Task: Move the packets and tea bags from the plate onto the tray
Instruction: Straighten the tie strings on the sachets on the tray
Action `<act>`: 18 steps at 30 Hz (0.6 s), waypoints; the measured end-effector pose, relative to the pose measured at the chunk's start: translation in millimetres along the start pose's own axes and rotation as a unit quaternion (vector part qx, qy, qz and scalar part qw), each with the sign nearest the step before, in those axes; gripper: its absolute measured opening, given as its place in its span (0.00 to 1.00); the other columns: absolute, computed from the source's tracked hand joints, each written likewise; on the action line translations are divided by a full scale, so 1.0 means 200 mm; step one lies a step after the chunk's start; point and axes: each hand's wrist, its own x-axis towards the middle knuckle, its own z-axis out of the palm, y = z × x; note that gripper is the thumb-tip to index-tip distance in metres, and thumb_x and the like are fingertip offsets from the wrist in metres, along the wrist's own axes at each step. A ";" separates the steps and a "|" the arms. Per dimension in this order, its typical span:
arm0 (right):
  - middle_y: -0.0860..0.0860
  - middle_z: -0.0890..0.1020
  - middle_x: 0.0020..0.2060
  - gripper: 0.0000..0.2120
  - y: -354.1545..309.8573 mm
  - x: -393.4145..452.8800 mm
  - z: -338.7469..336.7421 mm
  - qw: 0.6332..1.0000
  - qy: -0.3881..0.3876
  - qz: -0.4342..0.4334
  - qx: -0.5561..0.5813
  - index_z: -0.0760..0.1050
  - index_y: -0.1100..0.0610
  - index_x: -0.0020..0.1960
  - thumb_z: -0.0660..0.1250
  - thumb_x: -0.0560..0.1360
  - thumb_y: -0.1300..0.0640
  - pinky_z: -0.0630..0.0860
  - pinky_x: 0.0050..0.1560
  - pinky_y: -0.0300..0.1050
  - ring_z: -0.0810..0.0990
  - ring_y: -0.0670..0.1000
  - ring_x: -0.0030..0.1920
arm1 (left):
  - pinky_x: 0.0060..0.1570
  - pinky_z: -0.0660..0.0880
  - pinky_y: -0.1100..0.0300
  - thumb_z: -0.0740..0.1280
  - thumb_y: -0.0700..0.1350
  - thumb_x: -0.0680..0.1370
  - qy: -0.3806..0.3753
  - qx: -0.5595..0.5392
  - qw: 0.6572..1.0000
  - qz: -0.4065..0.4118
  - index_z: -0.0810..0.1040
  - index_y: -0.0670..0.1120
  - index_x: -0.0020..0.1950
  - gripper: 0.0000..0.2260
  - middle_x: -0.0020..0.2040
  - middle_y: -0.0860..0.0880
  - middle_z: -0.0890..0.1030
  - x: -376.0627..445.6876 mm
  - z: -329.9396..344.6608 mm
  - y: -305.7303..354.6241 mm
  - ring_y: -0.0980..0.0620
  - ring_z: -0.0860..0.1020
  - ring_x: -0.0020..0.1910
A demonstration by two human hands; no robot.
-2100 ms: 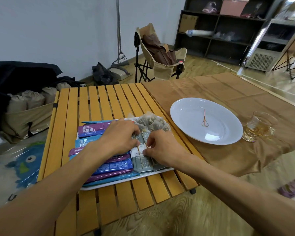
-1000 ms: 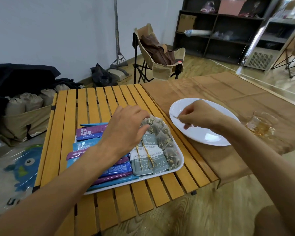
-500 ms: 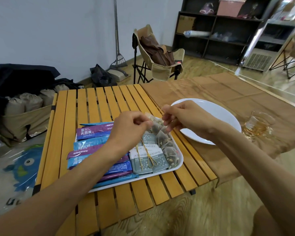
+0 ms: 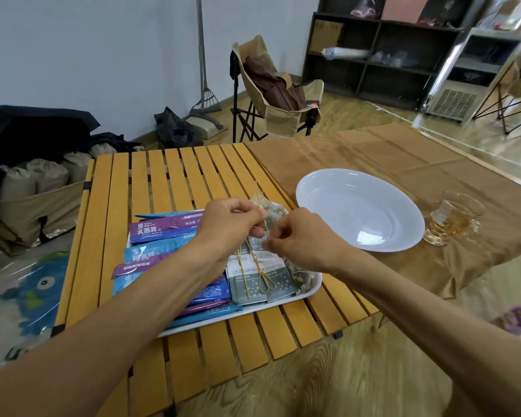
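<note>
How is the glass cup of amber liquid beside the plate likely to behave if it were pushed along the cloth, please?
The glass cup looks partly filled, so a push would probably slosh the liquid. It stands on the brown cloth, which might bunch and drag rather than let it slide. Being glass, it is likely fragile near the table's edge.

1. A yellow slatted wooden table [image 4: 175, 176] carried everything.
2. A white tray [image 4: 311, 291] lay on the slats at the near side, filled with packets and tea bags.
3. A brown cloth [image 4: 373, 152] covered the right part.
4. On this cloth stood a white plate [image 4: 358, 210] and, just beside it, a glass cup [image 4: 453, 218] with amber liquid.
</note>
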 end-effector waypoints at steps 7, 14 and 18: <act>0.50 0.84 0.44 0.08 0.02 -0.07 -0.04 0.990 -0.079 0.030 -0.114 0.84 0.56 0.46 0.71 0.75 0.51 0.80 0.44 0.40 0.82 0.48 0.46 | 0.50 0.73 0.56 0.64 0.44 0.81 0.007 0.408 0.840 0.358 0.76 0.50 0.64 0.12 0.50 0.54 0.80 0.10 -0.06 -0.05 0.54 0.77 0.45; 0.51 0.84 0.42 0.11 0.01 -0.07 0.02 0.983 -0.099 0.025 -0.153 0.82 0.56 0.46 0.67 0.78 0.49 0.83 0.47 0.47 0.83 0.50 0.44 | 0.58 0.74 0.48 0.65 0.41 0.79 -0.059 0.415 0.842 0.339 0.83 0.50 0.57 0.10 0.51 0.53 0.83 0.18 -0.06 -0.11 0.53 0.79 0.51; 0.50 0.80 0.39 0.14 -0.01 -0.09 0.08 0.967 -0.068 -0.015 -0.244 0.77 0.56 0.43 0.61 0.79 0.48 0.78 0.40 0.48 0.80 0.53 0.41 | 0.62 0.69 0.50 0.65 0.41 0.80 -0.093 0.449 0.840 0.292 0.84 0.52 0.55 0.11 0.53 0.54 0.84 0.21 -0.05 -0.13 0.51 0.78 0.54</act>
